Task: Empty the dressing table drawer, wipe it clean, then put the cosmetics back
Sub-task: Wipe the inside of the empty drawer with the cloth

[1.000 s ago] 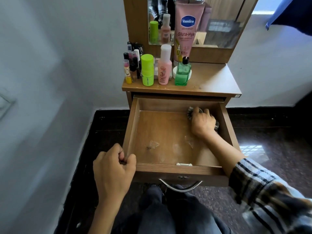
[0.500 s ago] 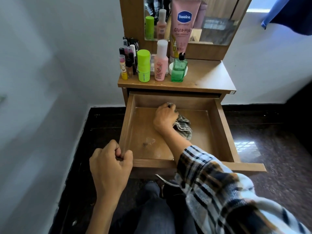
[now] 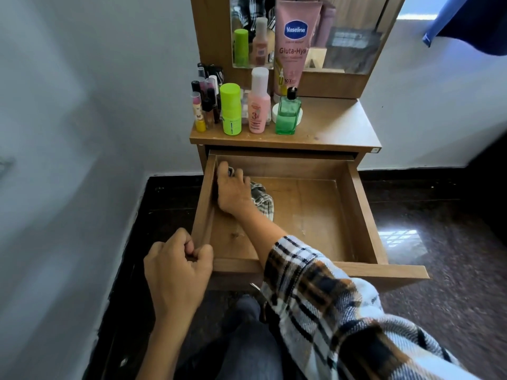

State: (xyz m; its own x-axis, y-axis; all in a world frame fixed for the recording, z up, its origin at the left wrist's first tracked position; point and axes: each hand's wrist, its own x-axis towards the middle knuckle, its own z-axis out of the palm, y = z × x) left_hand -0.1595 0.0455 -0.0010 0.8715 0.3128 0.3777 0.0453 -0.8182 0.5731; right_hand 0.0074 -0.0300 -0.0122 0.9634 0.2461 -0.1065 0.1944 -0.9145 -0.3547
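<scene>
The right hand (image 3: 233, 192) is curled over a checked cloth (image 3: 262, 200) and presses it into the far left corner of the drawer (image 3: 365, 215), knuckles close against the left wall; the cloth's loose end trails out to the right of the wrist. The left hand (image 3: 177, 266) pinches the near left corner of the drawer front, fingers hooked over the rim, seemingly steadying it.

The drawer holds nothing but the hand and cloth. Its long axis runs left to right. All the unwiped floor lies rightward and toward the person from the cloth, and pale smudges (image 3: 303, 224) show on the boards near the middle. So the next stroke most likely has to sweep right or pull back along the left wall.

The cosmetics (image 3: 259, 105) stand on the worktop (image 3: 337, 127) above, crowded at its left half, well apart from both hands.
</scene>
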